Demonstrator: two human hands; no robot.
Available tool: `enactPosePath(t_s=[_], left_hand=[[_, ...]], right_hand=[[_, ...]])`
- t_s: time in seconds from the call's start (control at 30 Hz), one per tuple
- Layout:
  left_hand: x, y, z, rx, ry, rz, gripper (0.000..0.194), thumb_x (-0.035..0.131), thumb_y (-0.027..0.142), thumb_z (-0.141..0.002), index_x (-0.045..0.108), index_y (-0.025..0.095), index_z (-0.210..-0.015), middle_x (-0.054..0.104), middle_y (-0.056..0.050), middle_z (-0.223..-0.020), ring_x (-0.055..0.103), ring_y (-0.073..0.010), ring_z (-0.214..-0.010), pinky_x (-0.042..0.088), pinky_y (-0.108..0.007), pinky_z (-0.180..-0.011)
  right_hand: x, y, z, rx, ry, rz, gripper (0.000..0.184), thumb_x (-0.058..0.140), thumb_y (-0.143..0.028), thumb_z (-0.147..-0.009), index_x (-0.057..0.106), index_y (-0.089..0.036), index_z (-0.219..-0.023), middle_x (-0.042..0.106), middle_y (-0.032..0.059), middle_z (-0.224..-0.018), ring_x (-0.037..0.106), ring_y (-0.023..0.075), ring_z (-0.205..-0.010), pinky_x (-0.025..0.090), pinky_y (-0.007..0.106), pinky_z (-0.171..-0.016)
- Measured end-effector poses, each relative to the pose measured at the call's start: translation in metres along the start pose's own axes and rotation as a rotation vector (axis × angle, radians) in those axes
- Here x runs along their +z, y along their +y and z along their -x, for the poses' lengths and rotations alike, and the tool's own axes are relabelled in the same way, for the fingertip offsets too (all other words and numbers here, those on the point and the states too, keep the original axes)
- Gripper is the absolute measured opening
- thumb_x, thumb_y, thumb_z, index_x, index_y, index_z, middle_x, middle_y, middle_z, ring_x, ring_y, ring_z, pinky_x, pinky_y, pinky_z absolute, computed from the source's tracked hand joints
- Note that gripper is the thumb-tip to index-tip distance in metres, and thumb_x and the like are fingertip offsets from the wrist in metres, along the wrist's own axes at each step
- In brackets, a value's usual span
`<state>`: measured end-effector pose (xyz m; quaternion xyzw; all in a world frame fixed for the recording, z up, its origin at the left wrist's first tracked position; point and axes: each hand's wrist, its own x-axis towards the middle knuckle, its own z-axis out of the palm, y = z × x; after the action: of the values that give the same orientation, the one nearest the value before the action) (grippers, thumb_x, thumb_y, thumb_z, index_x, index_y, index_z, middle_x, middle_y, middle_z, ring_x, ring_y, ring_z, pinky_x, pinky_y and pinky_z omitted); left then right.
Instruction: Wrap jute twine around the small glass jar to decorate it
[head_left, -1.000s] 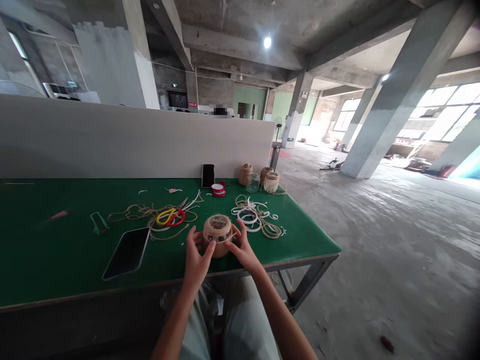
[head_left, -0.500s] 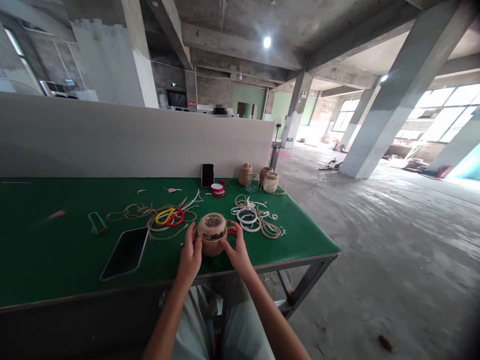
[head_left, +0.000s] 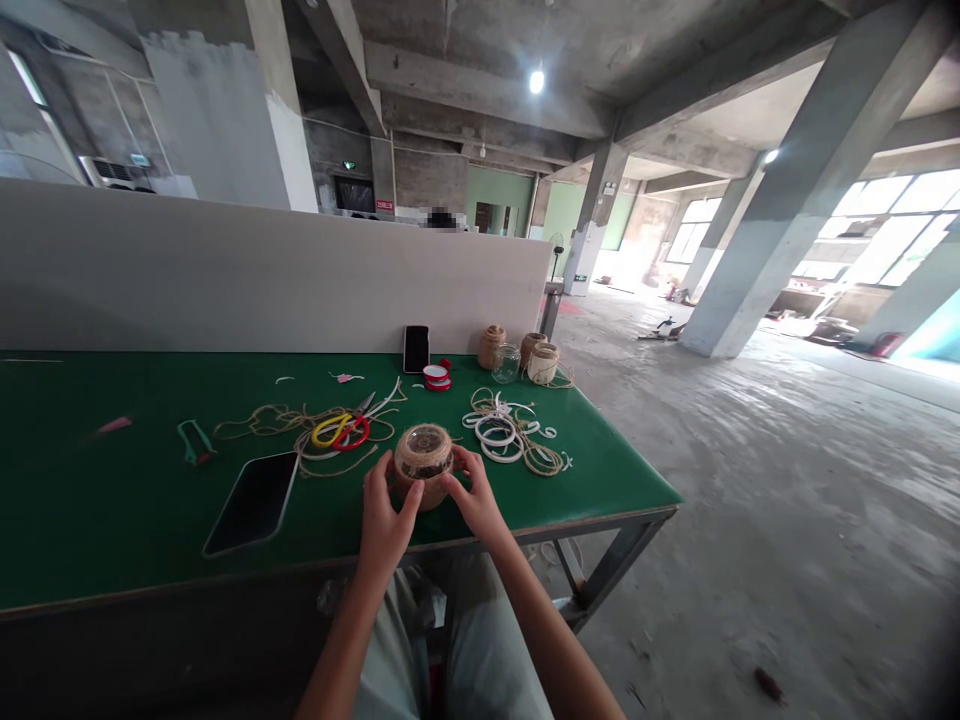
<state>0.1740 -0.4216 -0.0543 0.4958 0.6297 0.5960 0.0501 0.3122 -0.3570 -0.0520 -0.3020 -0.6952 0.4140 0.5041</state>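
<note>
We are clasping the jar (head_left: 424, 464) between left hand (head_left: 386, 518) and right hand (head_left: 480, 503) near the front edge of the counter (head_left: 592, 465), twine (head_left: 432, 496) already covering its lower body and upper ring, while its top centre (head_left: 425, 438) and middle band (head_left: 424, 472), seemingly glass, are showing bare.

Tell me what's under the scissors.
Twine and white strips seem to run under the scissors, on the green table. Whatever the handles and blades directly cover is hidden.
</note>
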Motion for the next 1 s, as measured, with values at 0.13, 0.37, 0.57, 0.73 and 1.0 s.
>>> enactPosePath(t_s=[0.13,0.37,0.57,0.73,1.0], left_hand=[[0.003,0.002,0.001,0.002,0.013,-0.026,0.061,0.058,0.041,-0.08,0.039,0.017,-0.133,0.045,-0.016,-0.127,0.044,-0.0304,-0.121,0.043,-0.047,-0.097],[0.007,0.013,0.002,-0.017,0.064,-0.051,0.057,0.057,0.042,-0.08,0.042,0.017,-0.13,0.045,-0.016,-0.125,0.045,-0.031,-0.119,0.04,-0.049,-0.098],[0.012,0.008,0.0,0.047,0.078,-0.047,0.06,0.057,0.041,-0.08,0.039,0.017,-0.132,0.046,-0.017,-0.129,0.044,-0.0311,-0.122,0.039,-0.048,-0.1],[0.013,0.005,0.001,0.139,0.11,-0.109,0.063,0.057,0.041,-0.081,0.036,0.015,-0.134,0.046,-0.018,-0.131,0.045,-0.0311,-0.123,0.039,-0.047,-0.1],[0.015,0.009,0.001,0.106,0.108,-0.065,0.063,0.06,0.041,-0.078,0.039,0.015,-0.132,0.048,-0.018,-0.129,0.046,-0.031,-0.121,0.04,-0.046,-0.099]], right_hand=[[0.002,0.002,0.0,0.002,0.008,-0.003,0.044,0.057,-0.036,-0.082,0.05,-0.026,-0.124,0.052,0.0061,-0.113,0.054,0.0191,-0.104,0.045,0.036,-0.095],[0.004,0.003,0.0,0.01,0.038,-0.052,0.041,0.058,-0.032,-0.082,0.052,-0.027,-0.121,0.052,0.0061,-0.113,0.056,0.0199,-0.102,0.047,0.037,-0.093],[0.002,0.008,-0.003,0.012,0.01,-0.068,0.041,0.058,-0.037,-0.082,0.053,-0.027,-0.122,0.054,0.0057,-0.11,0.057,0.0194,-0.1,0.048,0.036,-0.09],[0.001,0.014,-0.004,0.006,-0.003,-0.136,0.041,0.058,-0.039,-0.082,0.054,-0.028,-0.121,0.054,0.0056,-0.111,0.057,0.0187,-0.101,0.049,0.033,-0.089],[0.002,0.019,-0.007,0.0,0.012,-0.152,0.039,0.059,-0.038,-0.081,0.056,-0.026,-0.118,0.056,0.0061,-0.114,0.057,0.0196,-0.105,0.048,0.035,-0.092]])
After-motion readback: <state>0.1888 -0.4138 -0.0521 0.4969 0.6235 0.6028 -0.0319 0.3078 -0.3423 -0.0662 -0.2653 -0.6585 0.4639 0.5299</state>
